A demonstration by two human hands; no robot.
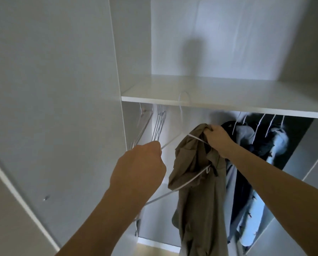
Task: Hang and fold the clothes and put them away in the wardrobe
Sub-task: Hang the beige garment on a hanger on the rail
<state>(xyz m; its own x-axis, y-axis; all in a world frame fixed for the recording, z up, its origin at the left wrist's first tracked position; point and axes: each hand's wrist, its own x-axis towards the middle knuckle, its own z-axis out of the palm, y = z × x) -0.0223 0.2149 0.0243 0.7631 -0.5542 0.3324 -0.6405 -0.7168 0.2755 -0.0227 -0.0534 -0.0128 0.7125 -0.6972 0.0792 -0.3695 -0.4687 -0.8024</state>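
Left hand (141,163) gripped the hanger (180,183) arm; right hand (218,139) pinched the shirt (197,200) collar, seemingly to work it over the hanger's far shoulder before hanging.

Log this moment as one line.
left hand grips white hanger | right hand holds olive shirt collar | hanger partly inside shirt | not yet hung

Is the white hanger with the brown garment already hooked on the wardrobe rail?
No. The white hanger is held by the left hand, its hook in front of the shelf, while the right hand grips the brown garment.
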